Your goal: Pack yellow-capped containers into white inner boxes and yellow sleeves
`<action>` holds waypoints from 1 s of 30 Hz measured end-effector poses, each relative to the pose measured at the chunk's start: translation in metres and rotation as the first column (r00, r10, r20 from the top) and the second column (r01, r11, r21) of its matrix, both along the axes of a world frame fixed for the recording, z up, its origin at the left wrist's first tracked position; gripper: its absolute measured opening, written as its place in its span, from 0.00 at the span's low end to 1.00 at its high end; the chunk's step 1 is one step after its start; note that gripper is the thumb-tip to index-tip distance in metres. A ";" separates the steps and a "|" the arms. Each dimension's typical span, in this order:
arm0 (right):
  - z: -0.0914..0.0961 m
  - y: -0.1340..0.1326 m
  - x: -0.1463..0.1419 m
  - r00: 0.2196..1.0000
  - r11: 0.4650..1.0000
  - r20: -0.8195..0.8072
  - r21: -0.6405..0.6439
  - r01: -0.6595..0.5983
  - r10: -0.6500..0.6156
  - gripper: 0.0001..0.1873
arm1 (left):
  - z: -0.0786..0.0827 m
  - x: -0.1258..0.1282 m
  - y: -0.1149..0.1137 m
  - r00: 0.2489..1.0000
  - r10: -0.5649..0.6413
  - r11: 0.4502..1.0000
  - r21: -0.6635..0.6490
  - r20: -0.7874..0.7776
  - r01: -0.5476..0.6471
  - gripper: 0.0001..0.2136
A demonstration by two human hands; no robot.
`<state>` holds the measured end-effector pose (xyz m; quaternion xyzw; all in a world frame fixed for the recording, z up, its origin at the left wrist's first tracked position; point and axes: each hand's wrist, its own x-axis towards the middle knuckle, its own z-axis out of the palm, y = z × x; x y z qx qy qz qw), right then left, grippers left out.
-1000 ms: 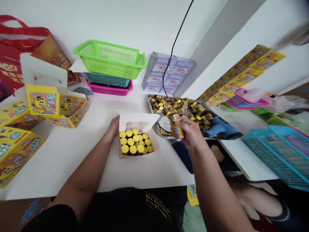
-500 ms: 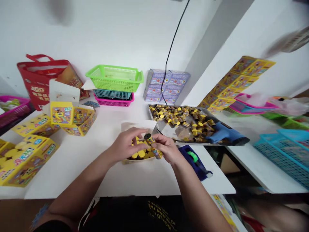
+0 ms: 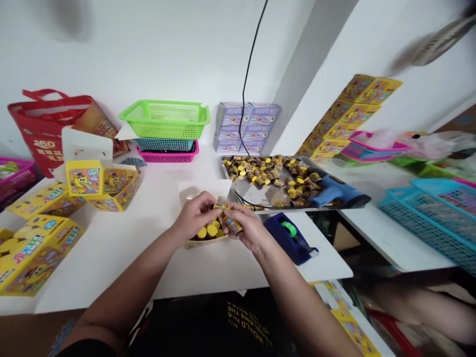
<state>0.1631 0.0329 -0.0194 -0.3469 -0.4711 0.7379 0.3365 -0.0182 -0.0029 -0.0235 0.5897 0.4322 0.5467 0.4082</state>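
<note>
My left hand [image 3: 196,216] and my right hand [image 3: 246,229] meet over a small white box [image 3: 204,191] packed with yellow-capped tubes [image 3: 207,232]. Both hands are closed. The left pinches a small yellow and black tube [image 3: 220,206]. The right grips another such tube [image 3: 233,225]. The box sits on the white table [image 3: 122,238], mostly hidden under my hands. To the right lies a metal tray [image 3: 256,197] with several loose tubes of the same kind [image 3: 267,171].
A blue heat gun [image 3: 336,192] rests on the tray's right end, its black cord running up. A blue tape dispenser [image 3: 290,237] sits near my right hand. Yellow printed cartons [image 3: 31,248] stand at left. Stacked baskets [image 3: 165,126], purple boxes [image 3: 245,126] and a red bag [image 3: 48,126] line the wall.
My right hand came from the tray with tubes to the box. My left hand left the box's side and took one tube. The view shifted.
</note>
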 end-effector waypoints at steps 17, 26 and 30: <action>-0.001 0.051 -0.048 0.305 0.585 0.876 0.478 -0.656 -0.374 0.16 | -0.070 -0.066 0.030 0.783 0.502 0.865 -0.224 0.368 -0.450 0.28; -0.027 0.034 0.008 0.862 0.835 0.506 0.490 -0.249 -0.040 0.23 | -0.082 -0.047 0.030 0.786 0.385 0.911 -0.337 0.483 -0.240 0.40; -0.032 0.029 0.007 0.838 0.721 0.528 0.635 -0.279 -0.140 0.18 | -0.094 -0.044 0.034 0.726 0.358 0.920 -0.353 0.587 -0.169 0.41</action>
